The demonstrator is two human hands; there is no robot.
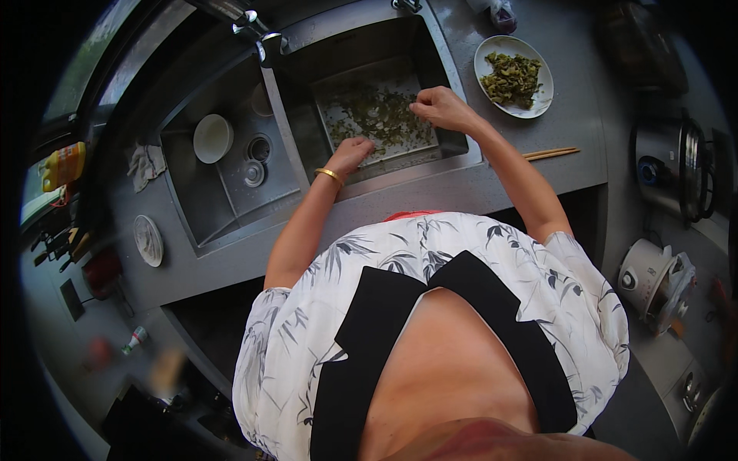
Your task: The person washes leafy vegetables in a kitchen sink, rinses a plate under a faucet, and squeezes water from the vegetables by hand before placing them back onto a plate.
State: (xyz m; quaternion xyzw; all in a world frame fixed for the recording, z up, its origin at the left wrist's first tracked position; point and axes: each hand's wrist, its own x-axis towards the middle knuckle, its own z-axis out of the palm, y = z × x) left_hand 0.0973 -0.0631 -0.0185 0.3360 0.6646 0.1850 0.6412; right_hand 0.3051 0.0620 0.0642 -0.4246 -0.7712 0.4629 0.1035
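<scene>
My left hand, with a gold-coloured bangle at the wrist, is over the near edge of the right basin of a steel double sink. Its fingers are curled and whatever lies between them is too small to tell. Above the right side of that basin is my right hand, fingers bent inward, the thumb near them. Chopped green vegetable pieces lie scattered over the basin's floor, in what looks like shallow water. On the counter to the right, a white oval-looking plate holds a heap of similar chopped greens.
Wooden chopsticks lie right of my right forearm. A white bowl and a drain strainer are in the left basin. The faucet rises behind the divider. A cloth and a small plate lie left; cookers stand right.
</scene>
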